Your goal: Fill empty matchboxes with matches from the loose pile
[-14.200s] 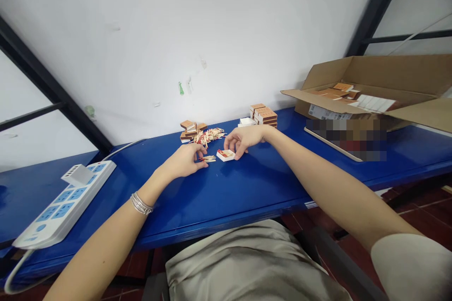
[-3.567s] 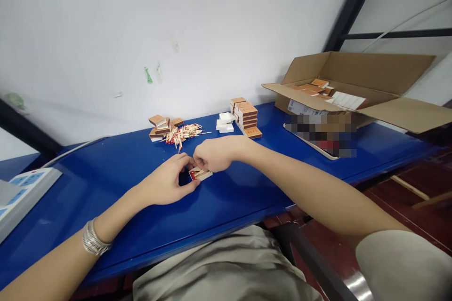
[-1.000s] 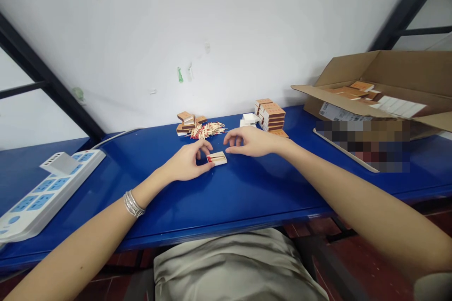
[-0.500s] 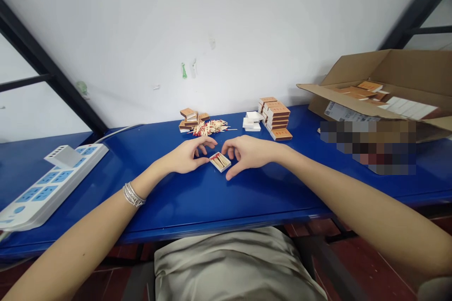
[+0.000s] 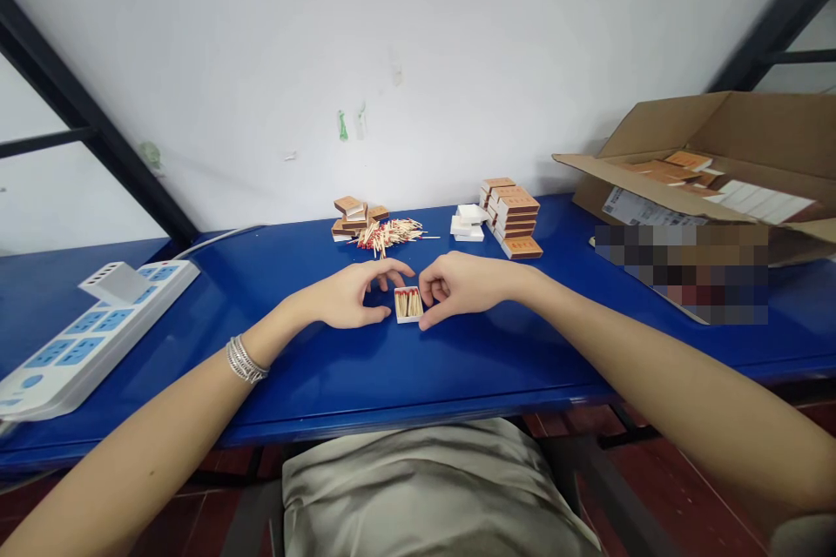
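Note:
A small white matchbox tray filled with wooden matches, red heads toward the far end, lies on the blue table. My left hand curves beside its left side, with the thumb close to the tray. My right hand flanks its right side, with the thumb tip at the near right corner. Neither hand lifts the tray. Behind the hands lie loose red-tipped matches, next to a small heap of brown matchbox sleeves.
Farther right stand white trays and a stack of brown matchboxes. An open cardboard box holding more matchboxes sits at the right. A white and blue power strip lies at the left. A blurred patch covers the area below the box.
The tray has turned from a slanted position to square with the table edge. Both hands have drawn in closer to its sides. My view has shifted slightly.

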### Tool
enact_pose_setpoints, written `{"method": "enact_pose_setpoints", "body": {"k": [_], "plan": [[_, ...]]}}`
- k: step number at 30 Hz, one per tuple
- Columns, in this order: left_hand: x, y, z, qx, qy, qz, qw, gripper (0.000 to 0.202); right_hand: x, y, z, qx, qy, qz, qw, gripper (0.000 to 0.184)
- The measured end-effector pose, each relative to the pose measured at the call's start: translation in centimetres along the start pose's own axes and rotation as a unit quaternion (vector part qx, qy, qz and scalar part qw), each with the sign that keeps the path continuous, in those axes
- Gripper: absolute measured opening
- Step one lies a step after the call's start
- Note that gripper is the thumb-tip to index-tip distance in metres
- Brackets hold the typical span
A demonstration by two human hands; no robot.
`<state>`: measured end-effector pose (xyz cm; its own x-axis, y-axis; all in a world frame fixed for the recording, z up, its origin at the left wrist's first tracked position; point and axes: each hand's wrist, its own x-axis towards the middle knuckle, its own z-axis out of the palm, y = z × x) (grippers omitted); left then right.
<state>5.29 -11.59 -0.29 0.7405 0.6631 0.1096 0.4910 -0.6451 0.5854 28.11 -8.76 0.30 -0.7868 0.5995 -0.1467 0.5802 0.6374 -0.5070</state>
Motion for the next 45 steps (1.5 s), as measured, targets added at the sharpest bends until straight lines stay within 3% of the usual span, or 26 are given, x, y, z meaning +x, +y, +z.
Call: {"method": "enact_pose_setpoints", "body": {"k": [7, 11, 18, 20, 23, 25, 28, 30, 33, 38, 40, 43, 44, 45], "plan": [[-0.1, -0.3, 0.4, 0.044, 0.014, -0.012, 0.999, 0.074, 0.0, 1.4, -1.0, -0.011, -0.016, 0.025, 0.999, 0.051], [0.2, -0.5, 0.8, 0.068, 0.043, -0.028, 0.996, 0.069, 0.1, 1.5, -0.8, -0.013, -0.014, 0.018, 1.0, 0.051], [0.7, -1.5, 1.3, 0.101, 0.147, -0.105, 0.978, 0.054, 0.5, 0.6, 0.6, -0.038, 0.075, 0.033, 0.996, 0.063], [0.9, -2.4, 0.6, 0.136, 0.231, -0.119, 0.956, 0.044, 0.9, 0.4, 1.2, -0.044, 0.113, 0.038, 0.992, 0.065], [1.5, -4.2, -1.7, 0.226, 0.396, -0.145, 0.878, 0.045, 1.3, 0.1, 1.9, -0.053, 0.15, 0.05, 0.986, 0.061], [2.0, -5.4, -3.7, 0.231, 0.429, -0.191, 0.852, 0.049, 1.4, 0.0, 2.0, -0.052, 0.155, 0.044, 0.985, 0.054], [3.0, -7.0, -6.3, 0.183, 0.416, -0.26, 0.852, 0.063, 1.4, 0.0, 1.9, -0.049, 0.157, 0.016, 0.986, 0.042], [3.8, -7.7, -7.2, 0.163, 0.378, -0.25, 0.876, 0.071, 1.4, 0.1, 1.8, -0.058, 0.159, 0.004, 0.986, 0.037], [4.8, -8.6, -7.3, 0.157, 0.339, -0.242, 0.896, 0.074, 1.3, 0.3, 1.6, -0.072, 0.167, -0.008, 0.983, 0.036], [5.2, -8.9, -6.4, 0.241, 0.381, -0.229, 0.863, 0.056, 1.2, 0.0, 1.4, -0.066, 0.17, -0.014, 0.983, 0.033], [4.7, -8.3, -6.4, 0.24, 0.394, -0.207, 0.863, 0.053, 1.2, -0.2, 1.3, -0.064, 0.168, -0.012, 0.984, 0.032], [3.0, -6.3, -6.5, 0.194, 0.366, -0.144, 0.899, 0.056, 1.0, -0.1, 1.0, -0.062, 0.17, -0.014, 0.983, 0.033], [2.2, -5.6, -6.5, 0.169, 0.331, -0.125, 0.92, 0.059, 1.0, 0.0, 0.8, -0.064, 0.173, -0.015, 0.983, 0.033], [1.5, -4.9, -6.4, 0.133, 0.256, -0.108, 0.951, 0.062, 0.9, 0.2, 0.6, -0.064, 0.173, -0.016, 0.983, 0.033]]}}
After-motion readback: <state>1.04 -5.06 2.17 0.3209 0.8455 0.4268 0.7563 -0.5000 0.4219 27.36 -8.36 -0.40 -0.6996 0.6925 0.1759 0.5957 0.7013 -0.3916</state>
